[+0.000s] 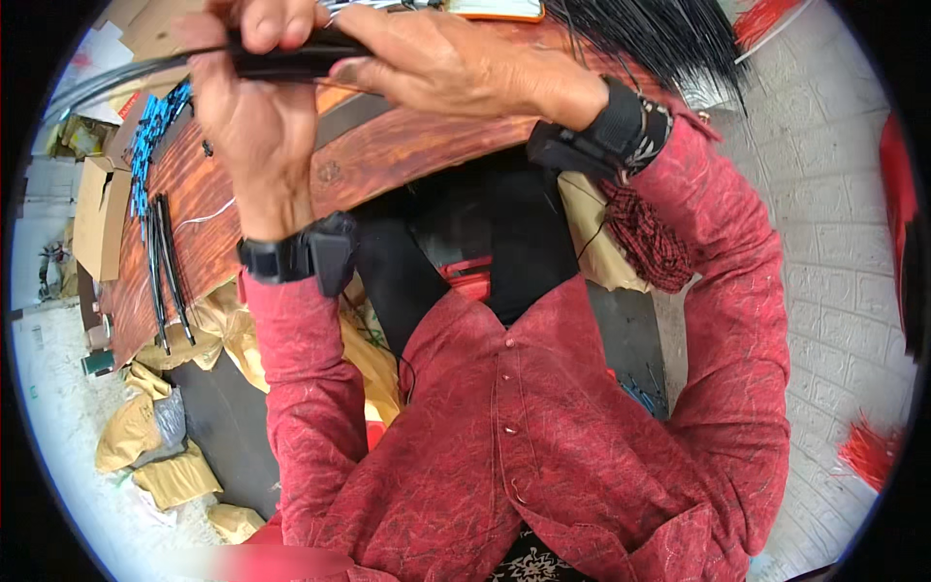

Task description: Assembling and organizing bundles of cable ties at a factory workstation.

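Over the far side of the wooden table (417,144), both my hands are closed around a bundle of thin black cables (296,64). My left hand (254,121) grips it palm up, with the fingers curled over the top. From the right, my right hand (441,66) presses its thumb and fingers against the same bundle. The loose strands trail off to the left and look smeared by motion. The far ends of the bundle lie partly hidden behind my hands.
Several blue-tipped cables (153,131) and black strands (163,272) lie along the table's left edge, beside a cardboard box (102,218). A large pile of black cables (659,44) is at the far right. Crumpled brown paper (179,475) and red strands (868,451) lie on the floor.
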A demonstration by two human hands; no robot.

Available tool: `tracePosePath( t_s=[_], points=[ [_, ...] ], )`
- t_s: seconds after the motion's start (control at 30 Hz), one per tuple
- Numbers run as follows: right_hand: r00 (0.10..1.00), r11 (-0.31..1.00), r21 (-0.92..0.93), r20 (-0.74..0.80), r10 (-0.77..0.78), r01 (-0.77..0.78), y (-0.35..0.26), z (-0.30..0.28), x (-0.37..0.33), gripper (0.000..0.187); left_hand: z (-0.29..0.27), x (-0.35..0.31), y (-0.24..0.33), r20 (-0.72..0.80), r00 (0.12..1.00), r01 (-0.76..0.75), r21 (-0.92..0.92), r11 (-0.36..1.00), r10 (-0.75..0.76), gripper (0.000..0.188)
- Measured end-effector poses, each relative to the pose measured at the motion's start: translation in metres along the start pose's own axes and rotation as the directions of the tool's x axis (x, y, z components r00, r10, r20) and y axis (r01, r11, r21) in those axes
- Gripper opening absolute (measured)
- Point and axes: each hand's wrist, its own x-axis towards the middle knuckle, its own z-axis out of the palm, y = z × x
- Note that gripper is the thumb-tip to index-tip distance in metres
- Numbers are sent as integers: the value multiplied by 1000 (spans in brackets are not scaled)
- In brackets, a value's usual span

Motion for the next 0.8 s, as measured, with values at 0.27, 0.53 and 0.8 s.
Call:
tracePosePath(
  t_s=[0.27,0.53,0.8],
  points=[
    [878,924,192,-422,-227,331,-24,-1,51,31,74,53,48,-162,978,19,699,715,133,54],
    [923,857,346,186,336,-381,9,23,1,31,56,33,-11,-305,868,-20,766,642,391,40],
    [960,876,408,6,278,-257,17,41,0,22,14,25,-12,-339,933,188,745,639,120,64]
  ],
)
